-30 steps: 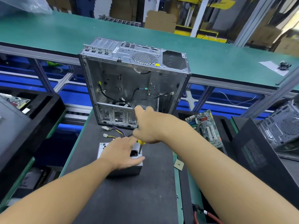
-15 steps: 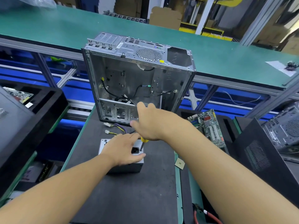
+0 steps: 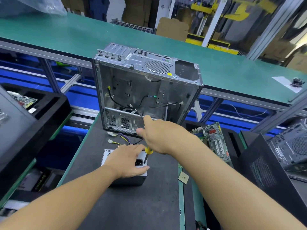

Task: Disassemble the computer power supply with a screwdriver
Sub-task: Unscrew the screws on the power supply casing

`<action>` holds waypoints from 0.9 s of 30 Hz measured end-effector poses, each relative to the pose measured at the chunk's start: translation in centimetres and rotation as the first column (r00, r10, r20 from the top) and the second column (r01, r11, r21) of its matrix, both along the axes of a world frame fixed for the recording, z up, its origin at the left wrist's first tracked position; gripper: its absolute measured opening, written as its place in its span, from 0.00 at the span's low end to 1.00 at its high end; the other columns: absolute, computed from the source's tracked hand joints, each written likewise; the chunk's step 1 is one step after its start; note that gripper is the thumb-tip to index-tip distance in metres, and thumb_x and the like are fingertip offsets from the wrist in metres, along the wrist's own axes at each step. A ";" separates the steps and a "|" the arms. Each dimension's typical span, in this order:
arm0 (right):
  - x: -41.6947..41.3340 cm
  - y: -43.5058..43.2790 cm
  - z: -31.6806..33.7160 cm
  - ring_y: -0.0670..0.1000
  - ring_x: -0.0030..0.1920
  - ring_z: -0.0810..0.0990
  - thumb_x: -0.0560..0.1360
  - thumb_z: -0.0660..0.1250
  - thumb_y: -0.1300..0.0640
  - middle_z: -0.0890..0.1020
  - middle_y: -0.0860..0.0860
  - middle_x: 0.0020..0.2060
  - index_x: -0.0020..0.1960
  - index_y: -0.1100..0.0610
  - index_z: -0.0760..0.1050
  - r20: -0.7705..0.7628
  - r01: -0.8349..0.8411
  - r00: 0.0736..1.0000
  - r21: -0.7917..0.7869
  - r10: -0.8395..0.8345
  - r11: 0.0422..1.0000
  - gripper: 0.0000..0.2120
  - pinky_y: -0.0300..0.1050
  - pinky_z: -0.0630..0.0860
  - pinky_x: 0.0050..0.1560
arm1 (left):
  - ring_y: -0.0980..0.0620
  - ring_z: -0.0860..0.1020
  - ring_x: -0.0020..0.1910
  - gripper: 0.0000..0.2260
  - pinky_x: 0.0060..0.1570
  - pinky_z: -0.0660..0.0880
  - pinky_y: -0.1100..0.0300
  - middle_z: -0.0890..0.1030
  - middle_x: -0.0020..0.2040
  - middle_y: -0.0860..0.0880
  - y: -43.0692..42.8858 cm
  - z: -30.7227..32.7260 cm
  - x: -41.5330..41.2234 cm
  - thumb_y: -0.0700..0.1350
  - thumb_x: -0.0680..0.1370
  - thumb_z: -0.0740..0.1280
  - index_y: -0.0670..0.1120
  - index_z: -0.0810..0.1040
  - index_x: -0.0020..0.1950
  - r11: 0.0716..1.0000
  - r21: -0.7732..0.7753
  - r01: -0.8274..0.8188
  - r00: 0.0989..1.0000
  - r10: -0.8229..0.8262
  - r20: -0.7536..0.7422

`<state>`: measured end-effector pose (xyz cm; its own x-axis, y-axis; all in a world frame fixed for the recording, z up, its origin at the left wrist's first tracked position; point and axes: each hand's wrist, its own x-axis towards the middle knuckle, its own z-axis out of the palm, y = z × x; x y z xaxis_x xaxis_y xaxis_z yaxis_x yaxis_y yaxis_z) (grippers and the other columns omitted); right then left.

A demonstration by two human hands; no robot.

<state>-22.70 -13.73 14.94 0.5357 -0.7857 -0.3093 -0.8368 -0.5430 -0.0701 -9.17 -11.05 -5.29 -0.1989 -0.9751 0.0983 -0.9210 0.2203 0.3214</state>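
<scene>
Grey power supply [image 3: 128, 180] lies flat at the middle of the black mat [image 3: 132, 206], socket face up.
The left hand [image 3: 126, 161] presses on its top, fingers nearly straight. The right hand [image 3: 160, 136] curls around a yellow-handled screwdriver [image 3: 148, 150], nearly upright, tip down beside the socket. The supply's cables [image 3: 123, 138] trail toward the open computer case [image 3: 146, 90] at the mat's far edge.

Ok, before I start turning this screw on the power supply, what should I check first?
1. The power supply lies flat on the mat: ok.
2. The left hand presses it down: ok.
3. The right hand grips the screwdriver: ok.
4. Its tip sits in a screw head beside the power socket: cannot tell, too small.
5. Left thumb and forefinger clear of the tip: ok, but close.
6. The cables lie off the top face: ok.
</scene>
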 end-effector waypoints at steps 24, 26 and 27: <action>-0.5 -0.2 -0.2 0.59 0.41 0.72 0.83 0.50 0.42 0.71 0.51 0.43 0.51 0.54 0.61 -0.029 -0.009 1.000 -0.103 0.006 0.995 0.15 0.53 0.70 0.41 | 0.51 0.77 0.48 0.25 0.44 0.61 0.58 0.79 0.50 0.57 0.0 0.0 0.1 0.71 0.70 0.58 0.57 0.70 0.59 0.996 -0.058 0.070 0.998 -0.070 0.000; -0.2 -0.1 -0.5 0.59 0.40 0.71 0.84 0.51 0.49 0.73 0.52 0.43 0.52 0.55 0.61 0.002 -0.057 0.998 -0.138 0.057 0.989 0.09 0.52 0.69 0.39 | 0.51 0.76 0.47 0.25 0.44 0.61 0.58 0.79 0.49 0.57 0.0 0.0 0.1 0.71 0.70 0.58 0.57 0.70 0.58 0.996 -0.056 0.066 0.998 -0.065 0.018; -0.2 -0.1 -0.4 0.58 0.42 0.73 0.82 0.52 0.53 0.74 0.52 0.46 0.54 0.54 0.63 0.023 -0.070 0.997 -0.109 0.073 0.992 0.05 0.52 0.70 0.40 | 0.51 0.76 0.47 0.25 0.44 0.62 0.58 0.79 0.49 0.57 0.0 0.1 0.1 0.71 0.70 0.58 0.55 0.71 0.57 0.996 -0.058 0.065 0.998 -0.064 0.029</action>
<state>-22.85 -13.88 14.52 0.5988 -0.7729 -0.2099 -0.7940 -0.6071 -0.0297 -9.07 -11.08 -5.23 -0.2644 -0.9529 0.1487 -0.9123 0.2971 0.2817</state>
